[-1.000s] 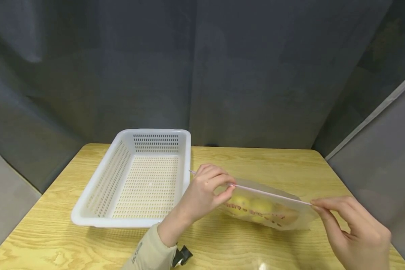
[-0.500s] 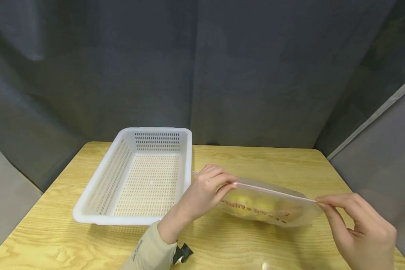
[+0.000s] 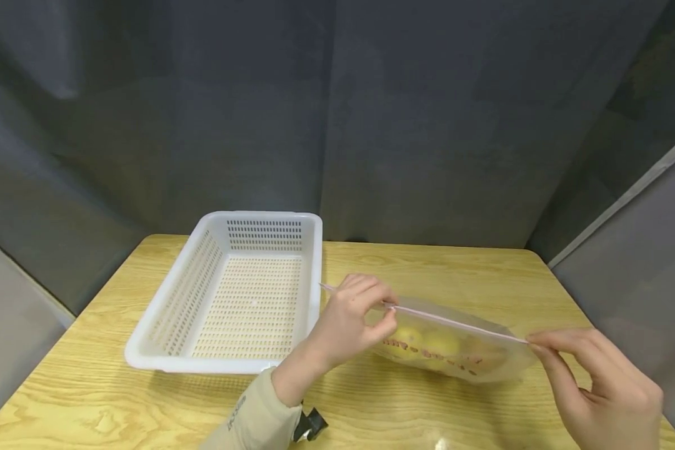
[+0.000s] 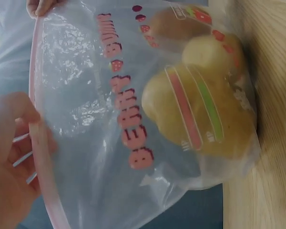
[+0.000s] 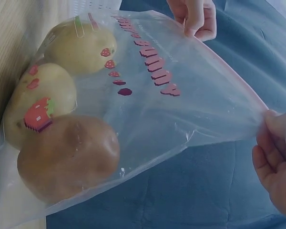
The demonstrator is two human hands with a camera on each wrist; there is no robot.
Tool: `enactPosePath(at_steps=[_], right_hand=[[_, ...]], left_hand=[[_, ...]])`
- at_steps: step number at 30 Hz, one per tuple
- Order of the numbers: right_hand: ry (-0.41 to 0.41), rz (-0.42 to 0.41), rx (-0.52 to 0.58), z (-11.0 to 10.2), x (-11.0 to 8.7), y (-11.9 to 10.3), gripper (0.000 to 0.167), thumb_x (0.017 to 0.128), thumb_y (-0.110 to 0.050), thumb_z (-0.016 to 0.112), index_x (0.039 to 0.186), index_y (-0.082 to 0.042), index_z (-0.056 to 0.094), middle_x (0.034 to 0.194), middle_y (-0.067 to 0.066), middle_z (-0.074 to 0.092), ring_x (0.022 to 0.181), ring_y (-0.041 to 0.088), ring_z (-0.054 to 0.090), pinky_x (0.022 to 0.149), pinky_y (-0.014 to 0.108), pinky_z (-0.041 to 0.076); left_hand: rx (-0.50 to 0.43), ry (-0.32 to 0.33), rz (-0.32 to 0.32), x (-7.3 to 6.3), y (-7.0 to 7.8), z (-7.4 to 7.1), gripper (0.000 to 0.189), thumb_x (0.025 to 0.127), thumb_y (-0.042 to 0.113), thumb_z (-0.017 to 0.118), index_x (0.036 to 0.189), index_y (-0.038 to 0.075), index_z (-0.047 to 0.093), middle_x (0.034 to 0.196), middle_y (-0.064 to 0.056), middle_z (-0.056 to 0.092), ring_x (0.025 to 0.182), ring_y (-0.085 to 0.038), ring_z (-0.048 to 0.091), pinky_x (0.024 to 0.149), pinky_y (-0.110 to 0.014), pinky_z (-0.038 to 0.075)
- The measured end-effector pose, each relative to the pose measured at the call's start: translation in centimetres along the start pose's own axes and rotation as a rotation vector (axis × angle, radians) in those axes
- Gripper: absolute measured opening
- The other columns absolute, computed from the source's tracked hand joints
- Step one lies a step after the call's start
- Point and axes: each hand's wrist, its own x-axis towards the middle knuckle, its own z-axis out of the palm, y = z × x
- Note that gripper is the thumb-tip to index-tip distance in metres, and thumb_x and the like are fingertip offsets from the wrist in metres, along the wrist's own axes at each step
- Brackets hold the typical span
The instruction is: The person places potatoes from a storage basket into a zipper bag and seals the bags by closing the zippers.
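A translucent zip bag (image 3: pixel 500 365) with pink "Berry Bunny" lettering leans on the wooden table. Inside it, seen in the left wrist view, are yellowish potatoes (image 4: pixel 205 114); the right wrist view also shows a browner round potato-like piece (image 5: pixel 69 157) low in the bag. My left hand (image 3: pixel 351 315) holds the pink zip strip (image 3: pixel 461 325) left of its middle, thumb at the near face and fingers over the edge. At the strip's right end, my right hand (image 3: pixel 607 384) pinches the corner between thumb and index finger. The strip stretches straight between both hands.
A white perforated plastic basket (image 3: pixel 137 350) stands on the table (image 3: pixel 62 387) at the left, beside the bag's left end. A small black clip-like object (image 3: pixel 310 425) shows by the left sleeve (image 3: pixel 259 412). Dark curtains (image 3: pixel 326 125) hang behind the table.
Both hands keep hold of the zip strip. The left thumb has dropped slightly away from the index fingertip. The whole scene has shifted slightly right in the head view.
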Motion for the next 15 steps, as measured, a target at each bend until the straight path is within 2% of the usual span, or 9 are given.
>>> enactPosePath(at_steps=[3, 8, 11, 15], right_hand=[[0.022, 0.010, 0.012, 0.04, 0.13, -0.12, 0.047, 0.087, -0.033, 0.058, 0.069, 0.009, 0.063, 0.075, -0.010, 0.060, 0.080, -0.018, 0.049, 0.073, 0.003, 0.035], [0.051, 0.028, 0.020, 0.06, 0.16, 0.13, 0.040, 0.085, -0.027, 0.063, 0.069, 0.010, 0.063, 0.077, -0.017, 0.060, 0.077, -0.017, 0.049, 0.070, 0.003, 0.034], [0.039, 0.029, 0.001, 0.02, 0.03, 0.23, 0.043, 0.086, -0.030, 0.062, 0.070, 0.009, 0.064, 0.080, -0.020, 0.058, 0.077, -0.018, 0.048, 0.071, 0.003, 0.034], [0.023, 0.010, -0.018, 0.13, 0.03, 0.23, 0.049, 0.087, -0.037, 0.058, 0.070, 0.009, 0.064, 0.076, -0.016, 0.058, 0.078, -0.019, 0.047, 0.071, 0.002, 0.034]], left_hand=[[0.013, 0.010, -0.024, 0.11, 0.14, 0.01, 0.009, 0.067, 0.005, 0.057, 0.073, 0.012, 0.057, 0.072, 0.006, 0.059, 0.072, -0.007, 0.053, 0.076, -0.021, 0.043], [0.033, 0.008, -0.031, 0.26, 0.05, -0.11, 0.009, 0.067, 0.005, 0.057, 0.073, 0.012, 0.057, 0.071, 0.006, 0.059, 0.072, -0.008, 0.053, 0.077, -0.022, 0.043], [0.033, 0.015, -0.041, 0.17, -0.06, -0.16, 0.009, 0.067, 0.005, 0.057, 0.073, 0.012, 0.056, 0.071, 0.006, 0.059, 0.072, -0.008, 0.054, 0.077, -0.022, 0.043], [0.043, 0.024, -0.052, 0.05, -0.12, -0.08, 0.009, 0.065, 0.006, 0.055, 0.072, 0.012, 0.055, 0.070, 0.005, 0.059, 0.071, -0.009, 0.053, 0.076, -0.023, 0.043]])
